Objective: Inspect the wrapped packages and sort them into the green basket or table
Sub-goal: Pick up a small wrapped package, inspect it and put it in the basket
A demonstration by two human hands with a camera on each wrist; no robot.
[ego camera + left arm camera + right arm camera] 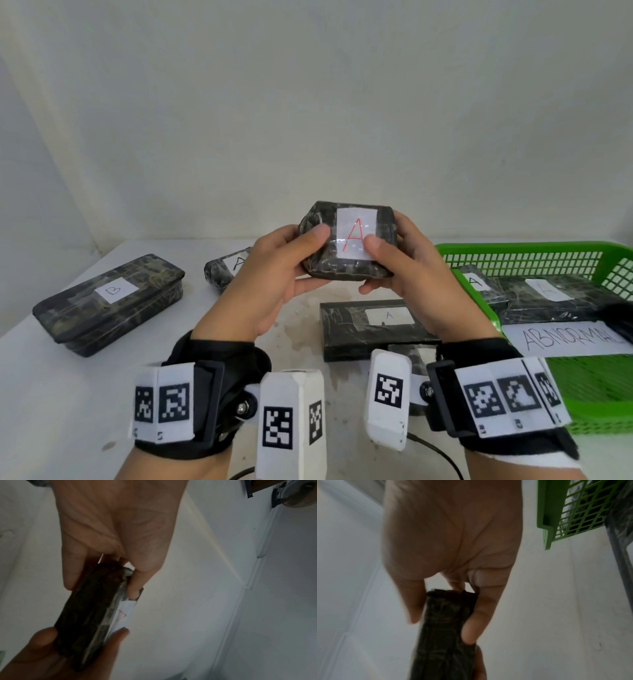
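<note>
A small dark wrapped package [322, 260] with a white label bearing a red "A" is held up above the table, label facing me. My left hand [291, 253] grips its left end, thumb on the front face. My right hand [394, 257] grips its right end, thumb on the label's lower corner. In the left wrist view the package [89, 612] shows edge-on between the left hand [106, 577] and the other hand's fingertips. In the right wrist view its dark side [443, 631] sits between thumb and fingers of the right hand [447, 608]. The green basket [520, 250] stands at the right.
On the white table [68, 394] lie a long package marked "B" [109, 301], a small one marked "A" [226, 270] behind my left hand, and a flat one marked "A" [373, 325] under my hands. The basket holds two "A" packages [548, 301] and an "ABNORMAL" sign [568, 339].
</note>
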